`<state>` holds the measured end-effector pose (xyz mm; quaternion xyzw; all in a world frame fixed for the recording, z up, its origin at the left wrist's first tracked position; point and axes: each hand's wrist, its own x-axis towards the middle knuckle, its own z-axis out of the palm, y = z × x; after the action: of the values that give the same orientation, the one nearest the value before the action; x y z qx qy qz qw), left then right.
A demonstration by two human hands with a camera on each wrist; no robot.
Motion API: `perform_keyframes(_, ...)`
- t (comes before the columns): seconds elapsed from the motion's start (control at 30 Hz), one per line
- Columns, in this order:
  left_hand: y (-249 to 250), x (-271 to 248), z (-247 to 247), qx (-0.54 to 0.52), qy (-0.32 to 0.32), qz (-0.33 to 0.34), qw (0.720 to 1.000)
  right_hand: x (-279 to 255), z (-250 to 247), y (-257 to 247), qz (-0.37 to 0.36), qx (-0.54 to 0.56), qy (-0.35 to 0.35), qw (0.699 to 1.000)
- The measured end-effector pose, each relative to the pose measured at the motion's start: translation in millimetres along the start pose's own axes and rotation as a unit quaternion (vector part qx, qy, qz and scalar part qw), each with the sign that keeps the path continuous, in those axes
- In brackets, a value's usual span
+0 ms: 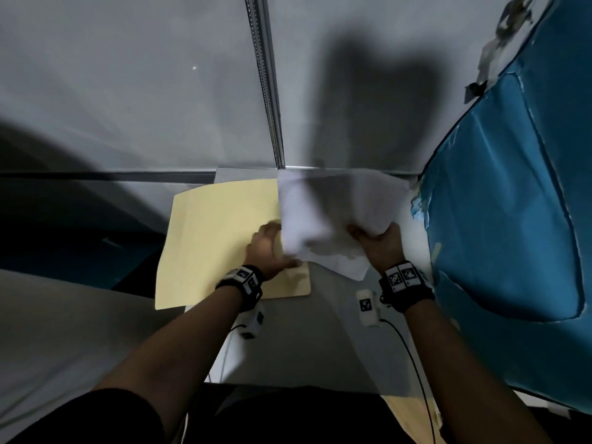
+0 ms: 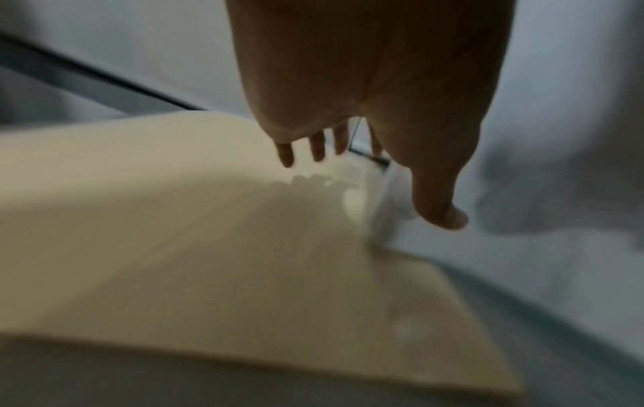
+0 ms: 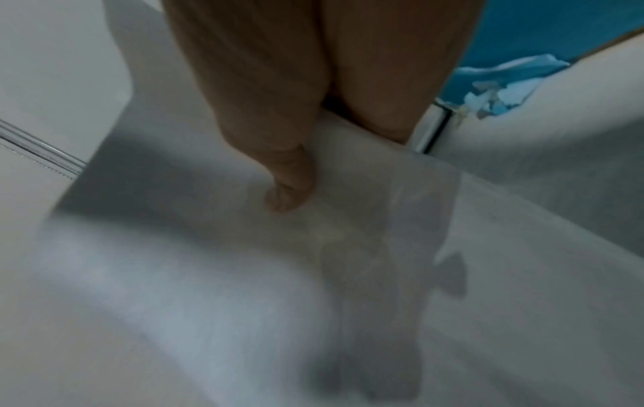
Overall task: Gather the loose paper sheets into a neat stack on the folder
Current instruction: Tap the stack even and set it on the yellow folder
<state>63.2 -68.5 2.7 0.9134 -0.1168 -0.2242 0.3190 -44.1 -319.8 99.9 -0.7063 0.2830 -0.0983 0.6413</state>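
Sheets (image 1: 333, 213) pinched in right hand (image 1: 379, 243); left hand (image 1: 267, 251), fingers spread, beside them over folder (image 1: 217, 238).

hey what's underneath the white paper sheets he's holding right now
The sheets overlap the right edge of the yellow folder and hang over the grey table. Whatever lies directly beneath them is covered; right hand grips them.

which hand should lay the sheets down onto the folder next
Right. The right hand already grips the sheets, while the left hand only rests open beside them above the folder.
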Motion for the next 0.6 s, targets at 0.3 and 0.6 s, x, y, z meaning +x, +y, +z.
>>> perform_keyframes(0.3, -52.8, -19.3, 14.4, 0.230, -0.094, -0.134, 0.959, 21.2, -24.0, -6.6, -0.042, 0.000, 0.080, 0.996)
perform_keyframes(0.6, -32.1, -17.2, 3.5, 0.186, 0.031, -0.129, 0.973, 31.2, -20.4, 10.7, -0.020, 0.002, 0.058, 0.998)
